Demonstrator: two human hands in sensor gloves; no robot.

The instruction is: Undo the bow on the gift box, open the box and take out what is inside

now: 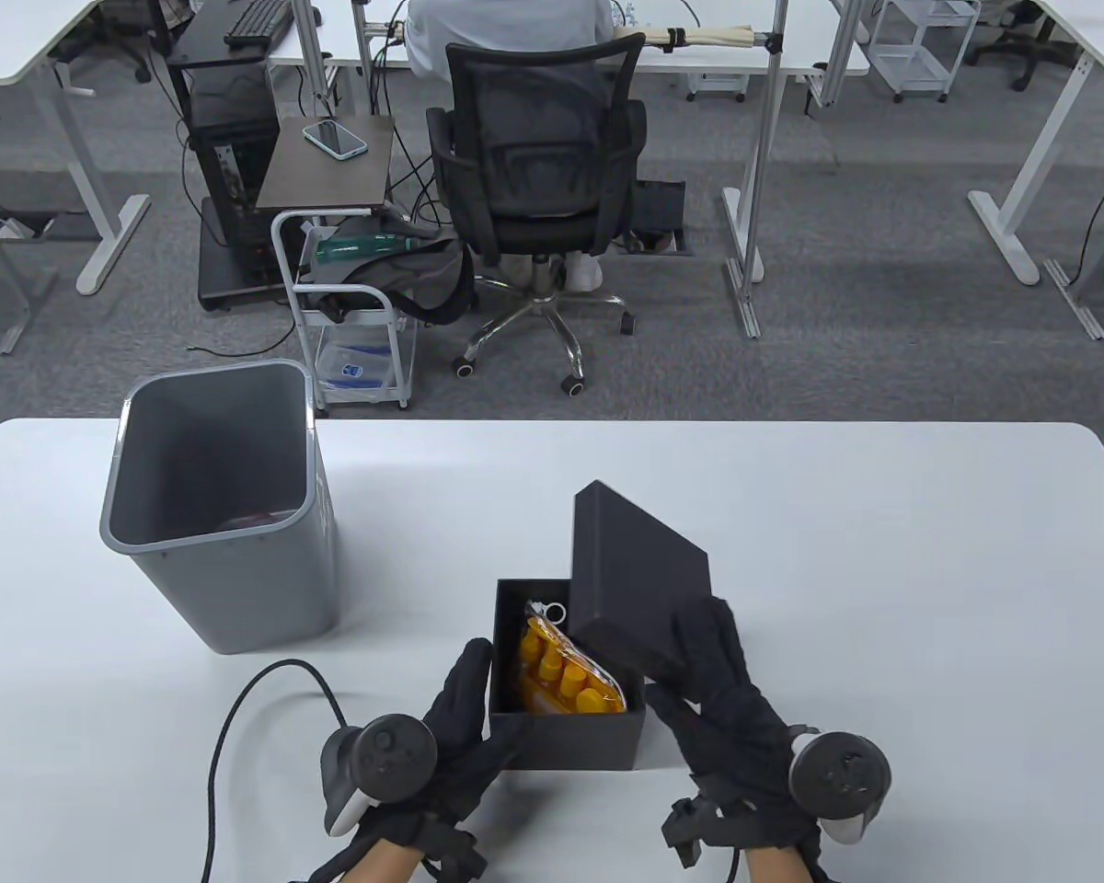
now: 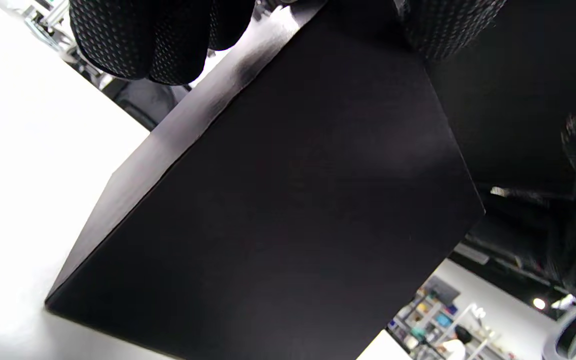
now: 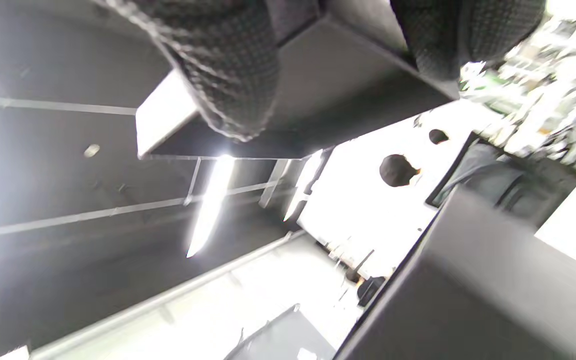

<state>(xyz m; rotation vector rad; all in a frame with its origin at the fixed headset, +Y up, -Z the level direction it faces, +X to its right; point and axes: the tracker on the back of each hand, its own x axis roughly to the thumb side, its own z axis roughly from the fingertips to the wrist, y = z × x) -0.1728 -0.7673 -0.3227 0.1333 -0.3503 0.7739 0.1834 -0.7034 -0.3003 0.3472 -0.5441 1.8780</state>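
A black gift box [image 1: 570,736] stands open near the table's front edge. Inside lies a clear bag of yellow-orange pieces [image 1: 566,676] with a small white ring at its top. My right hand [image 1: 713,676] grips the black lid [image 1: 639,575] and holds it tilted above the box's right side; the lid [image 3: 338,85] shows between my fingers in the right wrist view. My left hand [image 1: 465,713] holds the box's left wall, and the box [image 2: 278,215] fills the left wrist view. No ribbon is visible on the box.
A grey waste bin [image 1: 221,501] stands on the table at the left, with something dark red in its bottom. A black cable [image 1: 239,713] runs across the table to my left hand. Beyond the table, a person sits in an office chair [image 1: 538,184].
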